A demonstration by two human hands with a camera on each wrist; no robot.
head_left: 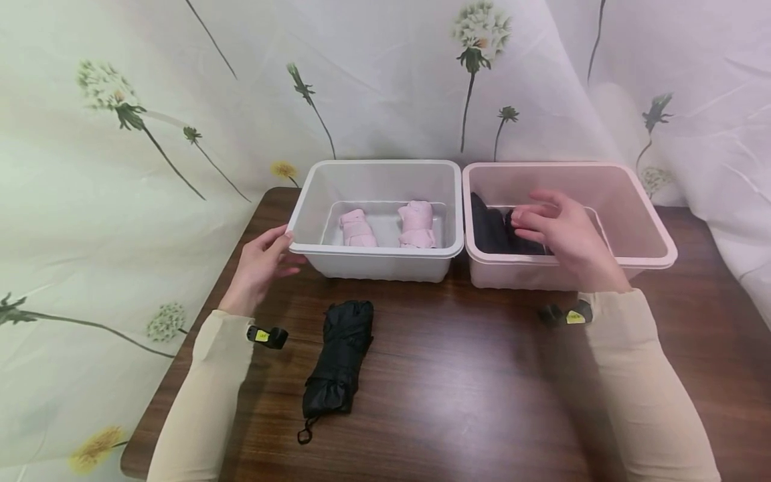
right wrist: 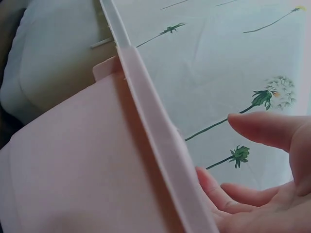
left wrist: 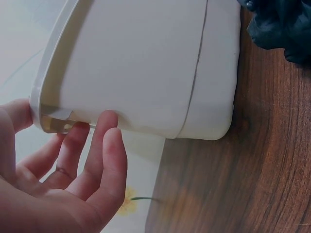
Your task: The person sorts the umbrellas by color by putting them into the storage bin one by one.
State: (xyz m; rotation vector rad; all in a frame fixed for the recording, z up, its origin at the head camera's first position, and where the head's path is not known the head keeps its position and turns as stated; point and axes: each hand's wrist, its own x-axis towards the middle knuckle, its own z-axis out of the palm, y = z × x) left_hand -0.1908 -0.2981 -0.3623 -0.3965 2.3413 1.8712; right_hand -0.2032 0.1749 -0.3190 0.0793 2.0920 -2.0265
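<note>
My left hand point(head_left: 255, 268) grips the front left corner of a white plastic bin point(head_left: 385, 262), thumb at the rim and fingers under it. Inside that bin lie two rolled pink cloth bundles, one on the left point(head_left: 358, 229) and one on the right point(head_left: 417, 225). Over the pink bin point(head_left: 524, 276) is my right hand point(head_left: 563, 231), fingers loosely bent and thumb apart, holding nothing. Beneath its fingertips, dark rolled bundles point(head_left: 489, 224) lie at the pink bin's left side, partly hidden by the hand. A black rolled fabric bundle point(head_left: 340, 358) with a cord loop lies in front of the white bin.
Both bins stand side by side at the back of a dark wooden table point(head_left: 446, 381). Behind them hangs a pale curtain point(head_left: 385, 80) printed with dandelions. The table's left edge runs close by my left forearm point(head_left: 205, 395).
</note>
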